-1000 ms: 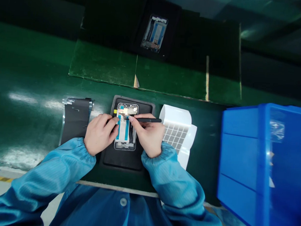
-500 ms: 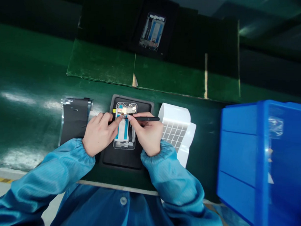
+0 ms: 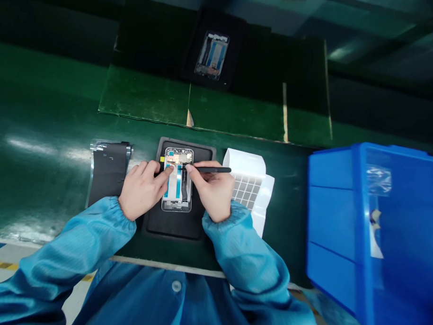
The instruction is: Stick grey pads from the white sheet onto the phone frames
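An opened phone (image 3: 173, 194), with its circuit board and blue strips exposed, lies face up in a black tray (image 3: 175, 227). My left hand (image 3: 141, 188) rests at its left edge, index finger stretched out and touching the inside of the phone just below the board, the other fingers loosely bent. From the right, my right hand (image 3: 215, 191) pinches slim black tweezers (image 3: 214, 170), held almost level. Their tip is over the phone near my left fingertip; exactly what it touches is too small to make out.
Left of the tray lies a dark sheet in clear film (image 3: 107, 173). On the right are a curled white sheet of grey square stickers (image 3: 246, 189) and a large blue bin (image 3: 333, 218). Another opened phone (image 3: 212, 55) sits in a black tray on the raised green board (image 3: 144, 96) behind.
The whole view has shifted slightly. My right hand and the tweezers have drawn a little to the right, away from my left fingertip. More of the phone's middle shows between my hands.
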`<move>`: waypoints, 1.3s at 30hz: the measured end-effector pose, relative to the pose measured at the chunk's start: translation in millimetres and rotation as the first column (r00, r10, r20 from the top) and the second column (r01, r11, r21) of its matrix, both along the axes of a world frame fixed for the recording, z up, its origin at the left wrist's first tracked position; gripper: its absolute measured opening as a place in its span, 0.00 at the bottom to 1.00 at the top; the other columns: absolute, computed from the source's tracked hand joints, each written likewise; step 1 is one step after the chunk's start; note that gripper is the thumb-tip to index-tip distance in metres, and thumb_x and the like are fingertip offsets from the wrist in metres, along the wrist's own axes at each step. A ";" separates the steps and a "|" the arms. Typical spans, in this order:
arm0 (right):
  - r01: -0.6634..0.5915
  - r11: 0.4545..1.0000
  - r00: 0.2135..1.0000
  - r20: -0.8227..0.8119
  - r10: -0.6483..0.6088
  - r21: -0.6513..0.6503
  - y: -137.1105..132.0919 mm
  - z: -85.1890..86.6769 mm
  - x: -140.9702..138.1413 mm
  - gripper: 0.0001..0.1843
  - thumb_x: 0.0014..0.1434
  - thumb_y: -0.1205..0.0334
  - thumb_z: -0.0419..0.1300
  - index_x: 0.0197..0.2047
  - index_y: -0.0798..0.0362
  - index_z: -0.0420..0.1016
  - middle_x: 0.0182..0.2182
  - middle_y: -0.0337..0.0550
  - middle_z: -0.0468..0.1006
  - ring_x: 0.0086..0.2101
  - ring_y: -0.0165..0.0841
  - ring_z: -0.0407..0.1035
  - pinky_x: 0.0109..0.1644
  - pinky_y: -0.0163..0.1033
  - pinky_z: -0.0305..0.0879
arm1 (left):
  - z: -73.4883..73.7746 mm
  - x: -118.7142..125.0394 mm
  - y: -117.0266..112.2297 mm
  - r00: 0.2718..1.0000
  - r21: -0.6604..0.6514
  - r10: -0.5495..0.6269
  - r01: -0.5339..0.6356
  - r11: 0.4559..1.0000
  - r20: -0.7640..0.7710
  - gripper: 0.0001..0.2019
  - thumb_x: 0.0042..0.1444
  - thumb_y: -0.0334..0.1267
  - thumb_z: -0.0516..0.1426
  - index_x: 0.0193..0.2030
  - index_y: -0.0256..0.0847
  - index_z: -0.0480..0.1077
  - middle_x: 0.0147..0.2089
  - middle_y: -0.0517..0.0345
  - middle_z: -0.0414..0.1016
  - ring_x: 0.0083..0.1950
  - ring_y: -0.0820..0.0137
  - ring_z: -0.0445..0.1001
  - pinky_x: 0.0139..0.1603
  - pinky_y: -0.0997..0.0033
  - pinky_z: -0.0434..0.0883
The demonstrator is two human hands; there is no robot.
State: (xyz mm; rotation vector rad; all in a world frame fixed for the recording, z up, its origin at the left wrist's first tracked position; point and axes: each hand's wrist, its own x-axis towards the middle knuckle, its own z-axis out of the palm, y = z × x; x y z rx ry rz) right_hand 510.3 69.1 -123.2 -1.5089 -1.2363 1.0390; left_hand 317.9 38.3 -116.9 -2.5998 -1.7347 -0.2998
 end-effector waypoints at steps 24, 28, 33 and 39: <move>0.034 0.997 0.989 -0.144 -0.024 0.071 -3.6 -14.2 5.8 0.11 0.54 0.56 0.73 0.37 0.50 0.79 0.33 0.40 0.82 0.34 0.35 0.79 0.39 0.41 0.79 | 7.1 -1.6 -3.1 0.996 -0.043 -0.014 0.010 0.999 -0.088 0.18 0.70 0.41 0.51 0.63 0.48 0.71 0.57 0.50 0.74 0.47 0.59 0.71 0.42 0.59 0.66; 0.029 0.997 0.988 -0.150 -0.018 0.073 -4.2 -15.5 6.0 0.11 0.55 0.56 0.72 0.37 0.50 0.79 0.34 0.40 0.82 0.35 0.35 0.79 0.40 0.41 0.79 | 11.8 -1.6 -1.4 0.993 -0.080 -0.009 0.000 0.997 -0.117 0.19 0.70 0.41 0.51 0.65 0.50 0.69 0.56 0.49 0.74 0.48 0.57 0.70 0.42 0.59 0.66; 0.030 0.998 0.989 -0.149 -0.021 0.061 -3.9 -13.1 5.1 0.11 0.54 0.56 0.72 0.37 0.50 0.79 0.33 0.40 0.82 0.35 0.36 0.79 0.40 0.42 0.79 | 12.3 -7.5 1.3 0.991 -0.038 -0.062 0.058 0.998 -0.121 0.16 0.70 0.43 0.52 0.60 0.55 0.73 0.56 0.51 0.73 0.48 0.58 0.68 0.41 0.58 0.63; 0.020 0.997 0.986 -0.168 -0.008 0.072 -3.9 -13.9 4.6 0.10 0.55 0.56 0.71 0.37 0.50 0.79 0.33 0.39 0.82 0.34 0.35 0.79 0.39 0.40 0.79 | 14.6 -5.2 5.6 0.986 -0.067 -0.075 0.066 0.996 -0.150 0.17 0.68 0.43 0.54 0.63 0.51 0.70 0.55 0.50 0.72 0.48 0.58 0.67 0.41 0.59 0.62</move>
